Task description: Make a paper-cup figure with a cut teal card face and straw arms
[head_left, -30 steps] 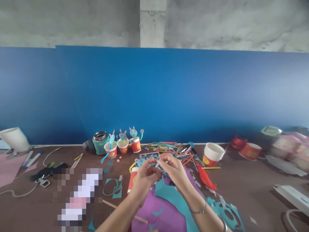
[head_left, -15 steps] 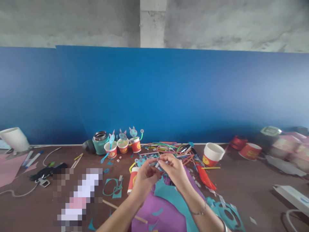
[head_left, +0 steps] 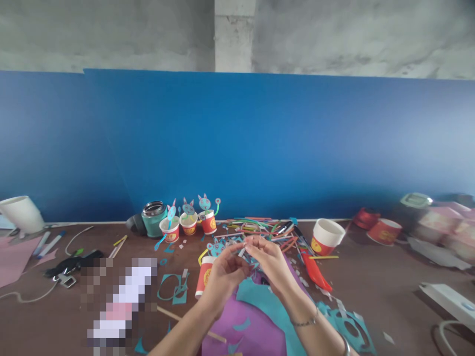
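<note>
My left hand (head_left: 227, 274) and my right hand (head_left: 267, 259) meet above the middle of the table, fingertips pinched together on a small white strip (head_left: 242, 252). Whether the strip is paper or tape I cannot tell, as the fingers partly cover it. Just behind the left hand stands a red and white paper cup (head_left: 203, 278) with a blue cat-like cutout (head_left: 217, 247) at its top and a bent yellow straw. Beneath my hands lie a purple sheet (head_left: 247, 331) and a turquoise sheet (head_left: 267, 301).
Three decorated paper cups (head_left: 189, 225) stand at the back beside a turquoise jar (head_left: 154, 220). Colourful straws (head_left: 256, 227) are heaped behind my hands. Right of them are stacked paper cups (head_left: 326, 236), a red knife-shaped object (head_left: 315, 272) and turquoise cut sheet scraps (head_left: 349, 321).
My right fingertips have shifted very slightly against the left ones around the white strip. Nothing else has visibly moved on the table.
</note>
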### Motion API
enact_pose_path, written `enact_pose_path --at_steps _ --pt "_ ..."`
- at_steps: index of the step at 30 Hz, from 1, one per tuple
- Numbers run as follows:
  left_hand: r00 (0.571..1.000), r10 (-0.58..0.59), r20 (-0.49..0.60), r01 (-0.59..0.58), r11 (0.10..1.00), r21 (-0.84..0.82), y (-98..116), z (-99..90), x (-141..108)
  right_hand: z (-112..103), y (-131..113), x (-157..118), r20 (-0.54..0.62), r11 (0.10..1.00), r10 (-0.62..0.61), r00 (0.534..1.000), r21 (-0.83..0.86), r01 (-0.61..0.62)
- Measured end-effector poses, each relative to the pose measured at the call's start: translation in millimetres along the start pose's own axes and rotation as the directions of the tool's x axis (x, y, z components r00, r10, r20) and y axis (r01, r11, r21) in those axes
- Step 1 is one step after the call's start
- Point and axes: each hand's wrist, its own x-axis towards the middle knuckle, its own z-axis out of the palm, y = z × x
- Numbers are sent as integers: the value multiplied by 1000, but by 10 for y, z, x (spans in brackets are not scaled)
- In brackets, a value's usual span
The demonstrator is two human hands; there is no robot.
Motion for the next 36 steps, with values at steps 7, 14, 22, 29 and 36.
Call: enact_pose_path --at_steps 7,14,22,29,36 --pt "1000 9 -11 -8 1000 29 -22 0 -2 15 -28 -11 -59 997 -15 998 -80 10" --pt "992 116 -53 -103 976 193 -77 -51 56 40 -69 -41 -67 996 -31 997 -90 25" --pt "933 358 -38 -286 800 528 -36 -113 49 51 -47 -48 -64 994 -56 996 -101 49" --pt "860 504 83 -421 607 674 0 -148 29 58 -28 -75 -45 987 -102 994 -130 95" --pt "905 413 -107 -285 772 568 -29 -213 104 35 -89 -90 -36 987 -124 992 -109 120"
